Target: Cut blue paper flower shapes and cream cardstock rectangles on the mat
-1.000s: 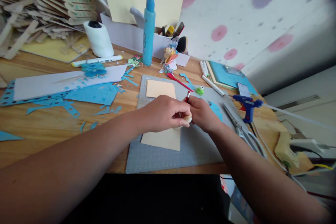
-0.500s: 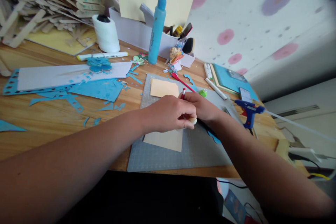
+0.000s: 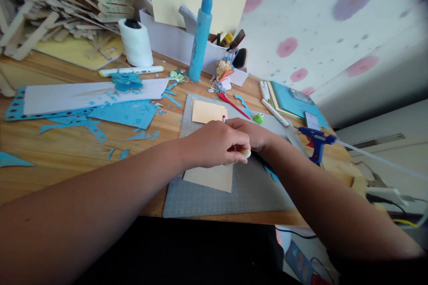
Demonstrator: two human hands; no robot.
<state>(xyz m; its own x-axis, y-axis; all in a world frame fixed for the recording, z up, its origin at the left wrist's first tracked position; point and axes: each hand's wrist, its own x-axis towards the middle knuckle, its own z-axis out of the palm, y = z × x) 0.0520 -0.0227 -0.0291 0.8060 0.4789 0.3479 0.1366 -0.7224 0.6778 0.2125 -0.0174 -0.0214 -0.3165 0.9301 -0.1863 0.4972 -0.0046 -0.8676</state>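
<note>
My left hand (image 3: 217, 143) is closed, its thumb and fingers pinching a small pale piece with a rounded end (image 3: 246, 153); most of that piece is hidden. Close behind it, partly covered, my right hand (image 3: 252, 133) has its fingers curled round a pencil whose eraser end (image 3: 224, 118) pokes up; the pencil's tip is out of sight. Under both hands lies a sheet of cream card (image 3: 212, 179) on the grey cutting mat (image 3: 200, 202). A smaller stack of cream card (image 3: 207, 111) rests just beyond the left hand.
A blue spray bottle (image 3: 200, 35) stands behind the mat. To the right are a blue glue gun (image 3: 316, 140), a white marker (image 3: 274, 112) and a small green figure (image 3: 258, 118). Blue paper scraps (image 3: 123, 113), a thread cone (image 3: 136, 44) and wooden sticks (image 3: 67, 9) occupy the left.
The pencil's eraser end has shifted left and slightly down, with a small movement of the right hand. My left hand and the pale piece have stayed nearly still.
</note>
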